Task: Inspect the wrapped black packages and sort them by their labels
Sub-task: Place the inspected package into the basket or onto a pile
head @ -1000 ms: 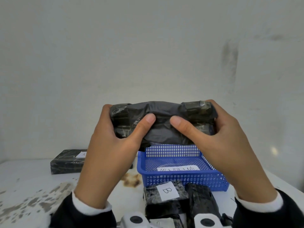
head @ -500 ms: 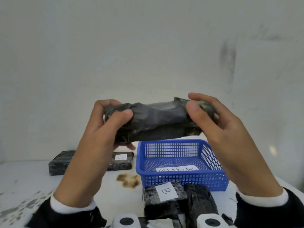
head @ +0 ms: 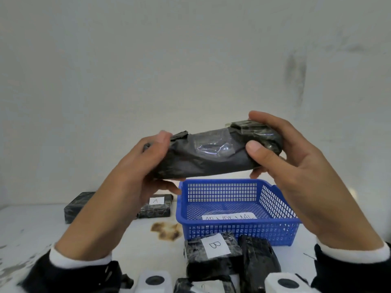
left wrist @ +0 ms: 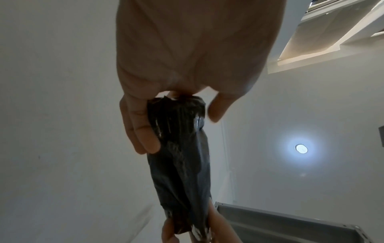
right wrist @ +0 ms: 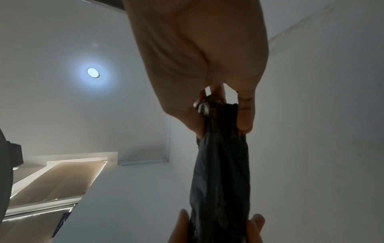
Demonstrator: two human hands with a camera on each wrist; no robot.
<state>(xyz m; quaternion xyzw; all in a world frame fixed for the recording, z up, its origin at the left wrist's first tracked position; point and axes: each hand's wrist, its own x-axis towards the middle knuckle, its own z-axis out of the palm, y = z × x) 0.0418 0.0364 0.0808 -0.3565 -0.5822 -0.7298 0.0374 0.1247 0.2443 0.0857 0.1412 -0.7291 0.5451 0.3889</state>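
Observation:
I hold a wrapped black package [head: 213, 154] in the air above the blue basket [head: 275, 199], lying crosswise and tilted up to the right. My left hand [head: 148, 161] grips its left end and my right hand [head: 273, 144] grips its right end. Clear tape shines across its middle; no label shows on the side facing me. Both wrist views look along the package [left wrist: 182, 164] [right wrist: 222, 164] from its ends, fingers curled round it. On the table lie a package labelled A [head: 155, 206] at the back left and one labelled B [head: 211, 252] in front of the basket.
The basket holds a paper slip with handwriting [head: 229, 217]. More black packages [head: 259, 265] lie beside B near the table's front edge. A brown stain [head: 167, 230] marks the white table [head: 31, 229]. A white wall stands close behind.
Both hands have turned the package over and slid out to its ends. The taped side now faces me, and the right end has risen.

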